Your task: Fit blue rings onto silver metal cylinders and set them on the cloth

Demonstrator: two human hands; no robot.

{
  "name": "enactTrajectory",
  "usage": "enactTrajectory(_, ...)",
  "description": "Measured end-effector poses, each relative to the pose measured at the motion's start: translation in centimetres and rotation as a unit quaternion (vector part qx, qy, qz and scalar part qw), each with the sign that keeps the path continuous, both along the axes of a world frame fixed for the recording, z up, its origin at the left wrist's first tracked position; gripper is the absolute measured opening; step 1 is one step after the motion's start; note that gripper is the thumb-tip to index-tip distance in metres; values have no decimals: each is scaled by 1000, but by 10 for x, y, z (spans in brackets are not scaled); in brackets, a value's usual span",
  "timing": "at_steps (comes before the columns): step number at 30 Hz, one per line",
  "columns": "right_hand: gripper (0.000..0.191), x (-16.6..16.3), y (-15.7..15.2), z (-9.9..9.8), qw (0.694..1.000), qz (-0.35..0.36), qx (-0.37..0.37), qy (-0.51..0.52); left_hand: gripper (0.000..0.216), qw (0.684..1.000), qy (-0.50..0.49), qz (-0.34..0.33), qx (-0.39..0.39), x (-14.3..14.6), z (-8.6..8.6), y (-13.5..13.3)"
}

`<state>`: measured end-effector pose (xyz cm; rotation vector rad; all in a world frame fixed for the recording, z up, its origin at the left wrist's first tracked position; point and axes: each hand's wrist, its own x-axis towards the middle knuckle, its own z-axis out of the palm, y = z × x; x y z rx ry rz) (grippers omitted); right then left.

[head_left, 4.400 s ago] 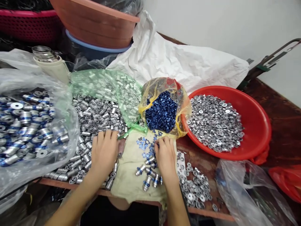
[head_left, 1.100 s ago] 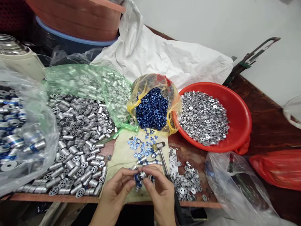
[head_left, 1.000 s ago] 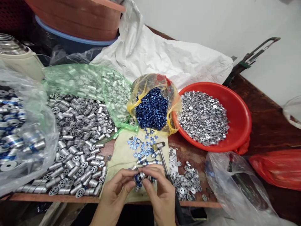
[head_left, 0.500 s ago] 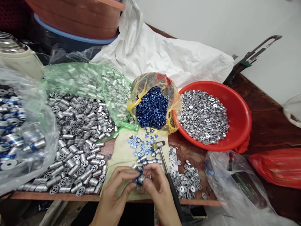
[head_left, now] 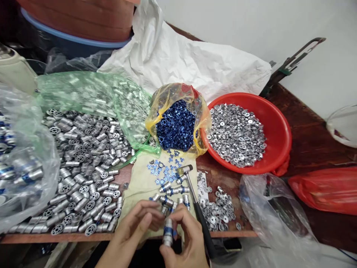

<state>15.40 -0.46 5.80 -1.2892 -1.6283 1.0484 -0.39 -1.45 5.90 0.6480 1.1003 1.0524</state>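
I see my two hands at the near edge of a beige cloth (head_left: 145,182), working together on one small metal spool with a blue band (head_left: 168,231). My right hand (head_left: 185,243) has thumb and fingertips closed around the spool, holding it upright just past the cloth's near edge. My left hand (head_left: 131,232) is half curled, its fingertips touching the spool's upper end; I cannot tell whether it pinches anything of its own. On the cloth beyond my hands lie a few finished-looking banded spools (head_left: 174,191), some loose blue rings (head_left: 164,172) and a small hammer (head_left: 192,197) with its head on the cloth. Left of the cloth is a large pile of plain silver cylinders (head_left: 83,175); behind it a yellow bag of blue rings (head_left: 178,124); to its right a red basin of silver washers (head_left: 275,130). Judging by these heaps, only a handful of pieces are assembled here and very many remain.
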Motion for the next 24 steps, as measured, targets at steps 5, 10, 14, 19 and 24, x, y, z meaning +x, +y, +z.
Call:
enactTrajectory(5,39,23,5,2,981,63,143,-113,34,992,-96,-70,-45,-1,-3,-2)
enactTrajectory(10,21,106,53,-13,915,-135,107,-364,31,999,-14,21,-40,-5,-2,5)
enactTrajectory(14,28,136,78,-35,912,-122,94,-380,36,992,-87,45,-77,4,5,12)
enactTrajectory(19,24,108,61,-19,925,-122,115,-340,31,996,-68,41,-37,11,-7,11)
enactTrajectory(24,23,40,27,14,992,34,87,-89,22,974,189,-1,129,5,-24,6)
